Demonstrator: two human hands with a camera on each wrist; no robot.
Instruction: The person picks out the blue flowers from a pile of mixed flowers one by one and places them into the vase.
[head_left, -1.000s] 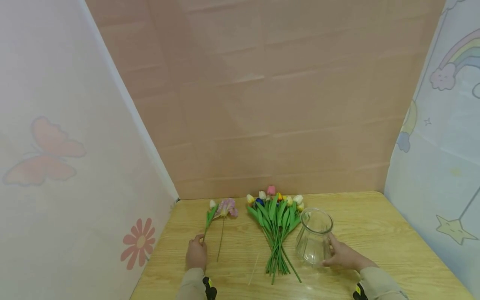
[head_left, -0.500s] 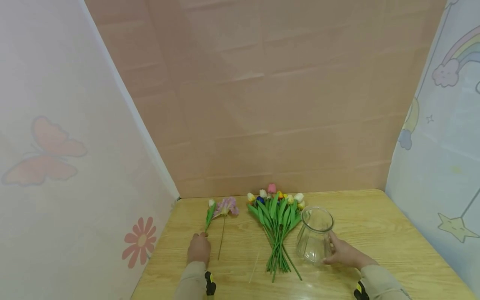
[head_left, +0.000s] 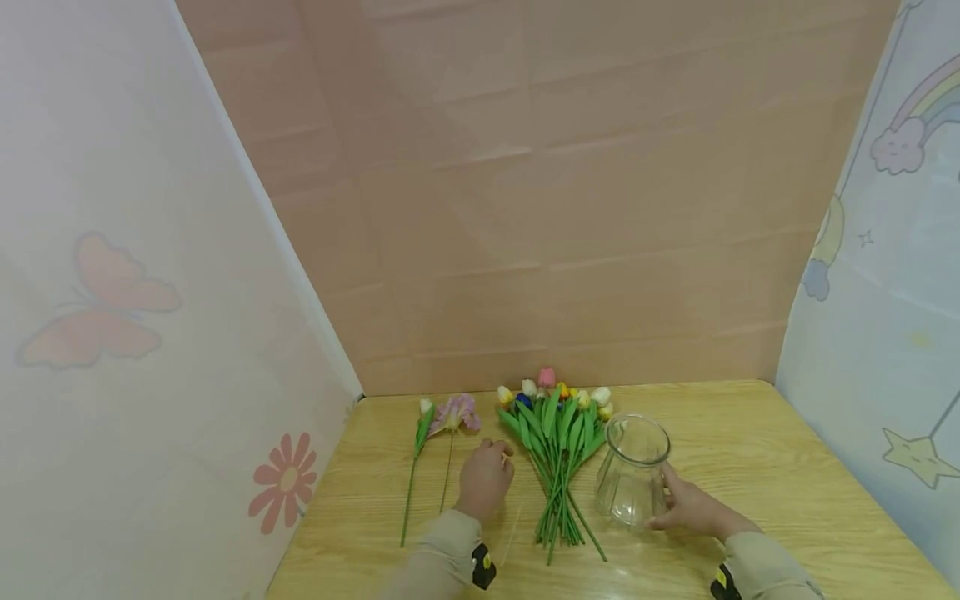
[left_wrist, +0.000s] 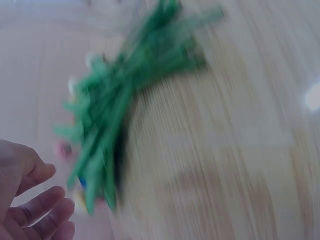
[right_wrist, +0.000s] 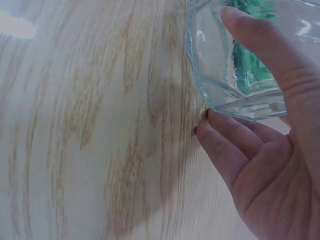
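A clear glass vase (head_left: 628, 487) stands on the table, flaring toward its base. My right hand (head_left: 693, 504) grips its right side; in the right wrist view the thumb (right_wrist: 265, 42) lies along the glass and the fingertips touch it low down. My left hand (head_left: 486, 477) hovers over the table left of the bunch of tulips (head_left: 558, 450), holding nothing. Its fingers (left_wrist: 42, 205) are loosely bent and apart from the stems. The bunch has green stems that cross, with white, yellow, pink and blue heads at the far end.
Left of my hand a single white tulip (head_left: 411, 483) and a purple ruffled flower (head_left: 454, 414) lie on the wooden table (head_left: 720, 433). A thin pale strip (head_left: 512, 535) lies near the bunch. Walls of cloth stand at the left, back and right.
My left hand has let go of the white tulip's stem, leaving it lying at the left, and has moved right toward the bunch. My right hand stays on the vase.
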